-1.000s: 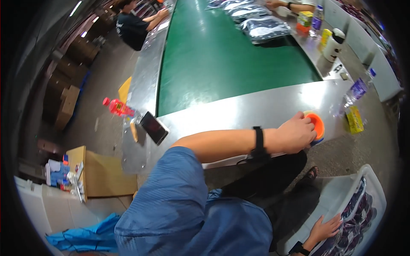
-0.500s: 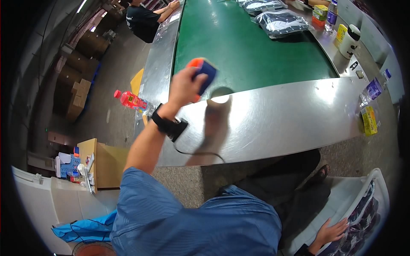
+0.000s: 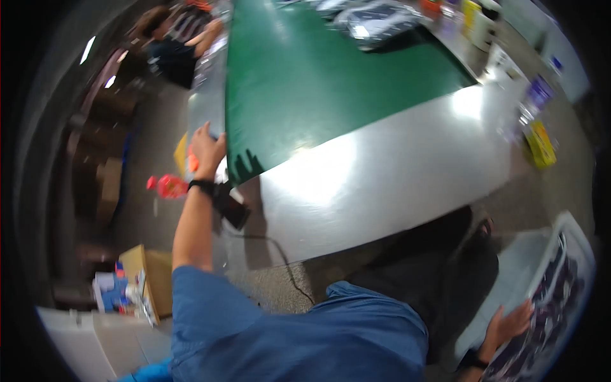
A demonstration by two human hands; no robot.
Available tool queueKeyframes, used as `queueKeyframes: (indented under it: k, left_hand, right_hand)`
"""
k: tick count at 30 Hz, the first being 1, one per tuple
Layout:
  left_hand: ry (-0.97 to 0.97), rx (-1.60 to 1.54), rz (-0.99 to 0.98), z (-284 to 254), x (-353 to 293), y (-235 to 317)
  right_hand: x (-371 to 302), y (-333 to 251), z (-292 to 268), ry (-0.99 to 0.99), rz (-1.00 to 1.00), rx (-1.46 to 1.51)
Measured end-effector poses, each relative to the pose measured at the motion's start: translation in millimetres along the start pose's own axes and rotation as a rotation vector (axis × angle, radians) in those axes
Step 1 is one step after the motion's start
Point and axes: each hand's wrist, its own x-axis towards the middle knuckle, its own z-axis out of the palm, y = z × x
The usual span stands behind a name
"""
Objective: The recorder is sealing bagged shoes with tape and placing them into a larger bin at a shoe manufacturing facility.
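Note:
My left hand (image 3: 207, 151) reaches over the metal rim at the left of the green surface, its fingers curled round an orange and dark blue object (image 3: 193, 160). Most of that object is hidden by the hand, and blur hides its exact kind. A dark device on a black strap (image 3: 230, 209) sits at my left wrist, with a cord hanging from it. Low on the right, my right hand (image 3: 509, 325) is open, fingers extended, at the edge of a white bin (image 3: 560, 219). Dark items in clear wrapping (image 3: 541, 318) lie in the bin beside that hand.
A red-capped bottle (image 3: 168, 186) is next to my left wrist. Clear-wrapped packages (image 3: 379, 25) lie on the green belt-like surface (image 3: 299, 83). At the right stand a purple-labelled bottle (image 3: 534, 99) and a yellow box (image 3: 540, 145). A co-worker (image 3: 172, 48) sits at the far left.
My left hand has carried the orange and dark blue object leftward, from above the green surface to the left metal rim. The whole view has shifted. My right hand remains by the bin.

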Motion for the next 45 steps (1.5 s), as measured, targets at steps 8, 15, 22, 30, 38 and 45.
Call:
queueKeyframes:
  k: [8,15,22,30,38,45]
  left_hand:
    - [-1.193,-1.300,0.538,-177.6,-69.5,290.4]
    - [-1.490,-1.551,1.112,-213.5,-173.9,478.4]
    - [-1.889,-1.403,1.096,-153.1,-278.7,553.8]
    - [-1.243,-1.066,1.833,-136.9,-304.1,531.2]
    - [-1.123,-1.008,1.867,-135.6,-298.4,536.5]
    - [-1.874,-1.328,1.321,-152.8,-268.5,544.7]
  right_hand:
    - [22.4,-25.4,-31.3,-0.263,0.125,0.035]
    - [31.1,-27.8,-51.6,-0.256,0.171,0.062]
    - [37.5,-38.8,-53.7,-0.223,0.162,0.134]
    - [27.5,-30.4,-48.2,-0.234,0.169,0.128]
    - [35.4,-33.8,-53.9,-0.271,0.195,0.139]
    - [32.8,-36.9,-59.2,-0.309,0.232,0.186]
